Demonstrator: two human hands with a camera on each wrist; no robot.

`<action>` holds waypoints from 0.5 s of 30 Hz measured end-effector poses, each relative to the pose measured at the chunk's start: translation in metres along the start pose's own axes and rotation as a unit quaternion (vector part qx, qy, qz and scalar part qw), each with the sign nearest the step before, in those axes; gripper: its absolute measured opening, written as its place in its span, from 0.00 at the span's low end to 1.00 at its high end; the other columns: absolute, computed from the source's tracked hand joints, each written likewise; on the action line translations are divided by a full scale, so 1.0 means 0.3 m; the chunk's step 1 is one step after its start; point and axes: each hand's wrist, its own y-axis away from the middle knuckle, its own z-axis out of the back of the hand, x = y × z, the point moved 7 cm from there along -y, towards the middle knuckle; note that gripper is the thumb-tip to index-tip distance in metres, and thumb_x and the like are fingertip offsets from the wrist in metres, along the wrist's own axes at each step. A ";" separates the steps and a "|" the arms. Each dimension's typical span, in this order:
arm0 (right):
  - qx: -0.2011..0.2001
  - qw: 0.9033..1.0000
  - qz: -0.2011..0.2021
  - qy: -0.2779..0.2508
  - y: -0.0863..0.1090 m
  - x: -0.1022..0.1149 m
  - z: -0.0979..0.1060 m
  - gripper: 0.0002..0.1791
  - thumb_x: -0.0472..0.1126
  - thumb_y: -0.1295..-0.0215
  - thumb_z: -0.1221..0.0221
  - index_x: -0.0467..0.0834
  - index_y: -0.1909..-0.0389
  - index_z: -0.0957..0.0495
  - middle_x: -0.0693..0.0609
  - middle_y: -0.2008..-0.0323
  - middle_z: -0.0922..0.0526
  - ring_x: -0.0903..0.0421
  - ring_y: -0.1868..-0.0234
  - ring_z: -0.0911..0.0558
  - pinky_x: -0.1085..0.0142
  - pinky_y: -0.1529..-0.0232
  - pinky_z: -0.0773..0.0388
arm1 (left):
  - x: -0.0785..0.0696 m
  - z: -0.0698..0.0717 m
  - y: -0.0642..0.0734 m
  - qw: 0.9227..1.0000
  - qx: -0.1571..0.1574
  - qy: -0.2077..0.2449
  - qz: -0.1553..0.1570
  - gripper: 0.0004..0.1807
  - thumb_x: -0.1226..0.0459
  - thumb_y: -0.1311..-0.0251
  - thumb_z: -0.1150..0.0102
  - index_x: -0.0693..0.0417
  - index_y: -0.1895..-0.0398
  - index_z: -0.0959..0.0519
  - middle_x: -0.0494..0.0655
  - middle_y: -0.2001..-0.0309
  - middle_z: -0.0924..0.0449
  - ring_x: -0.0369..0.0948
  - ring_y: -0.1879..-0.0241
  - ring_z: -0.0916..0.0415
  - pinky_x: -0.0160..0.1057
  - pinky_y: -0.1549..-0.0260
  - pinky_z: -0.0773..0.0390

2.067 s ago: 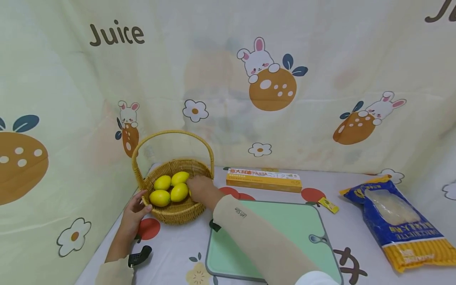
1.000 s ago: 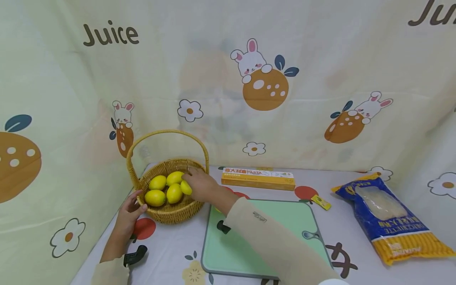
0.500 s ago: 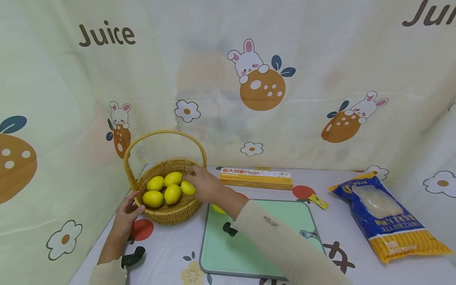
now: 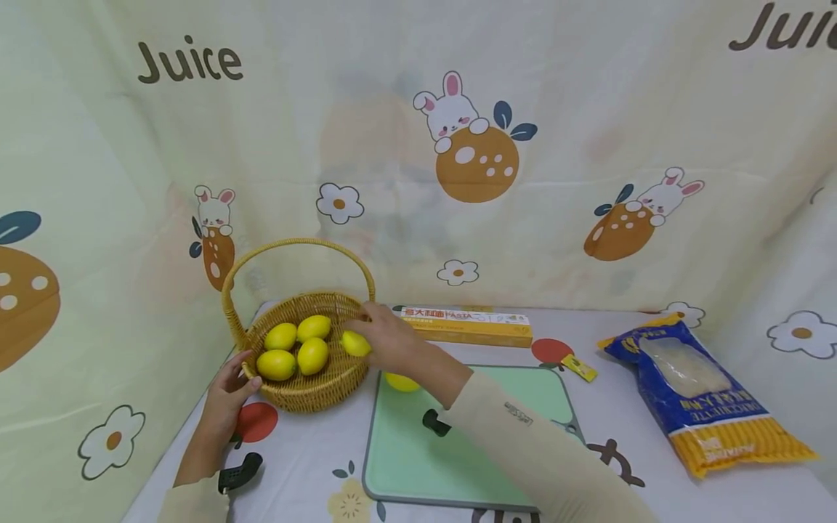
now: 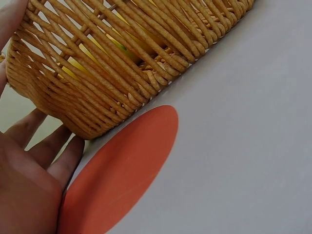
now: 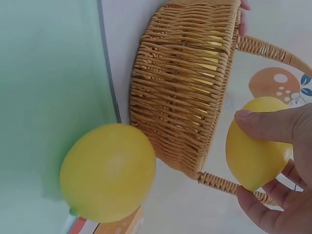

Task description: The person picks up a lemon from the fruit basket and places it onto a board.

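Observation:
A wicker basket (image 4: 317,392) with a tall handle stands at the left, several yellow lemons (image 4: 312,356) lying inside. My left hand (image 4: 225,396) grips the basket's left rim, thumb over the edge and fingers along the outside. Above the basket's right side, my right hand (image 4: 392,341) pinches a lemon (image 6: 258,141) between thumb and fingers, and the right wrist view shows it raised clear of the rim. Another lemon (image 6: 108,173) rests on the green cutting board (image 4: 445,443), near its far left corner and partly hidden by my right arm in the head view.
Behind the board lies a pasta box (image 4: 467,327). A small yellow packet (image 4: 580,367) sits right of the board, and a blue and yellow pasta bag (image 4: 700,396) lies at the far right. A printed curtain (image 4: 392,131) closes off the back and sides.
My right hand has lifted a lemon from the basket's contents and moved it right, toward the rim. The left hand keeps its grip on the basket. The head view has turned slightly right.

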 end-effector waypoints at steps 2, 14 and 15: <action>-0.004 1.000 0.002 -0.004 0.011 -0.005 0.005 0.37 0.37 0.44 0.30 0.57 0.33 0.30 0.49 0.38 0.37 0.53 0.42 0.34 0.64 0.46 0.27 | 0.001 0.000 -0.001 1.000 0.001 -0.001 0.000 0.35 0.61 0.32 0.43 0.50 0.25 0.45 0.52 0.23 0.55 0.57 0.28 0.52 0.50 0.36 0.40; -0.035 0.999 0.011 -0.014 0.079 -0.028 0.038 0.33 0.39 0.46 0.28 0.55 0.37 0.26 0.51 0.46 0.32 0.54 0.48 0.31 0.64 0.51 0.26 | -0.002 -0.002 0.003 1.000 -0.002 0.004 0.009 0.35 0.61 0.32 0.43 0.51 0.25 0.45 0.51 0.23 0.55 0.55 0.27 0.52 0.54 0.36 0.44; -0.036 0.999 0.010 -0.015 0.085 -0.031 0.039 0.33 0.39 0.46 0.28 0.55 0.38 0.25 0.51 0.47 0.32 0.54 0.49 0.31 0.63 0.51 0.25 | -0.001 -0.002 0.002 1.000 -0.002 0.005 0.010 0.35 0.61 0.32 0.43 0.51 0.25 0.45 0.51 0.23 0.55 0.55 0.27 0.52 0.54 0.36 0.43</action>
